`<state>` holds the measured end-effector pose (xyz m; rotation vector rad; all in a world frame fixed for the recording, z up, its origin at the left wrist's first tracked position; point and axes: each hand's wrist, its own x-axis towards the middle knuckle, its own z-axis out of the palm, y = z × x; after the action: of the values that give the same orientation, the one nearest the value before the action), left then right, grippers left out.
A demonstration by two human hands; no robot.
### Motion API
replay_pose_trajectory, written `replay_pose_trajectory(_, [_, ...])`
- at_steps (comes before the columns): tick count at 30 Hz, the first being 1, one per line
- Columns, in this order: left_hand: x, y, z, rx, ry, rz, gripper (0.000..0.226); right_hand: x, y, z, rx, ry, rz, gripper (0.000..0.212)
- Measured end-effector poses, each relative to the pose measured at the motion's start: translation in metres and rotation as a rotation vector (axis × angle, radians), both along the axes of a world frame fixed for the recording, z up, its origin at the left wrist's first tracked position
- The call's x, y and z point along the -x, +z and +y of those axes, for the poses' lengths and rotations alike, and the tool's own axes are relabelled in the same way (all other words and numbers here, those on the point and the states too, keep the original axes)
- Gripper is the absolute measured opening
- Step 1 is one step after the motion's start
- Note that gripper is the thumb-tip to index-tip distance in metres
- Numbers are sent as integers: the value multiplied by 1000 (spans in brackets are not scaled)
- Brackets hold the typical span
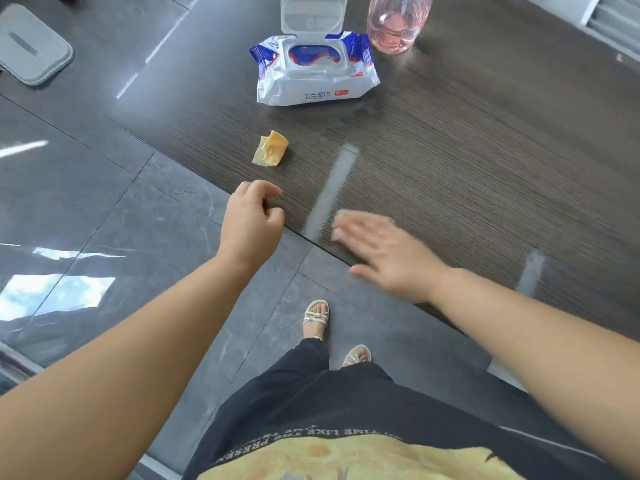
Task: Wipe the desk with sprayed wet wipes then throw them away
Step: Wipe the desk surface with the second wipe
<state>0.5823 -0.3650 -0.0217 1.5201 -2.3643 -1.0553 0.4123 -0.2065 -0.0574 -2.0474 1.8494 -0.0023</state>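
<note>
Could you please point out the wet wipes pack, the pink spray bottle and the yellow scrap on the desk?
wet wipes pack (313, 88), head view, on the white front of the pack.
pink spray bottle (394, 26), head view, on its clear pink body.
yellow scrap (271, 148), head view, on its crumpled middle.

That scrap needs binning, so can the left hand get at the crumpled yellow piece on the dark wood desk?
Probably yes. The left hand hovers at the desk edge, loosely curled and empty, just short of the crumpled yellow piece; only bare desktop lies between them.
</note>
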Motion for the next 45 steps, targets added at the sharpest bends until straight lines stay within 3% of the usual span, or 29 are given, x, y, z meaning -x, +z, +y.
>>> replay_pose_trajectory(2, [7,0,5,19,-42,-60,31,37,2,12,2,-289,59,81])
replay_pose_trajectory(5, [18,-1,17,52,-119,-161,36,36,2,-4,-81,-729,113,69])
replay_pose_trajectory(7, [24,-2,25,90,-158,-205,39,-2,1,-15,-42,-665,85,72])
replay_pose_trajectory(9, [29,-3,32,132,-198,-205,40,-34,-3,-5,-22,-352,32,78])
replay_pose_trajectory(11, [33,-3,37,152,-256,-197,42,-26,-2,21,-8,-120,48,73])
replay_pose_trajectory(12, [35,-2,39,147,-290,-202,41,-7,-2,32,-1,-124,56,72])
replay_pose_trajectory(14, [43,0,42,136,-350,-211,41,41,1,48,-8,-343,83,76])
replay_pose_trajectory(18, [66,7,43,111,-416,-217,43,83,10,46,-160,-984,96,65])
replay_pose_trajectory(20, [79,10,42,78,-422,-216,43,61,10,26,-151,-870,136,76])
replay_pose_trajectory(22, [93,13,38,48,-407,-207,44,35,9,11,-123,-440,104,87])
replay_pose_trajectory(23, [98,14,36,28,-389,-205,44,33,11,7,-146,-231,96,85])
replay_pose_trajectory(25, [110,18,30,-11,-350,-213,44,68,16,3,-155,-108,77,69])
replay_pose_trajectory(27, [118,20,22,-24,-331,-250,45,113,19,-2,-181,-305,79,62])
replay_pose_trajectory(29, [125,21,16,-14,-333,-288,45,155,18,-3,-173,-645,70,61])
replay_pose_trajectory(32, [139,20,14,3,-355,-313,46,166,11,-14,-162,-957,149,64])
replay_pose_trajectory(34, [150,18,15,0,-346,-312,48,141,9,-27,-116,-840,121,65])
replay_pose_trajectory(37, [162,17,17,1,-315,-325,51,109,13,-37,-97,-270,28,64])
replay_pose_trajectory(39, [166,17,18,-1,-286,-331,52,138,15,-42,-91,-69,74,61])
replay_pose_trajectory(41, [167,17,17,-17,-257,-332,52,181,13,-53,-121,-187,89,60])
replay_pose_trajectory(45, [170,17,14,-21,-215,-356,50,237,9,-84,-140,-725,101,61])
